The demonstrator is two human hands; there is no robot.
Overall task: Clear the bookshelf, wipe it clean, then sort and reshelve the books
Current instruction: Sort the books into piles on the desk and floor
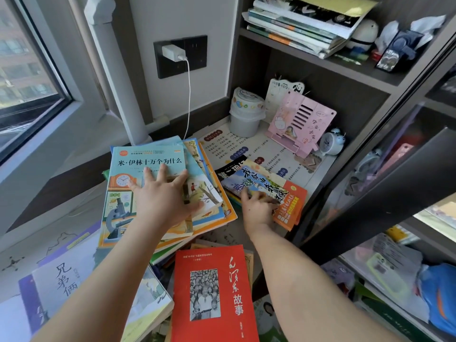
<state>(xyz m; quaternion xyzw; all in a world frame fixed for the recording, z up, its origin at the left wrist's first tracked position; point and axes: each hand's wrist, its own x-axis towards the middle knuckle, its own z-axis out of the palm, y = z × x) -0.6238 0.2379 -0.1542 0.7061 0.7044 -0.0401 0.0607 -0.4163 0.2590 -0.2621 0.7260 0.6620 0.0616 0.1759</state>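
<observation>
Bright window (29, 70) daylight, wide-angle edge distortion

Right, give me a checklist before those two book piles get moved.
1. Left hand steadies blue book: ok, spread flat on its cover.
2. Left stack squared: not ok, fanned out.
3. Right hand grip on orange-edged pile: cannot tell, it rests on the cover.
4. Compartment behind cleared: not ok; white bin, pink stand, alarm clock there.
5. Upper shelf cleared: not ok, piled books lie on it.
</observation>
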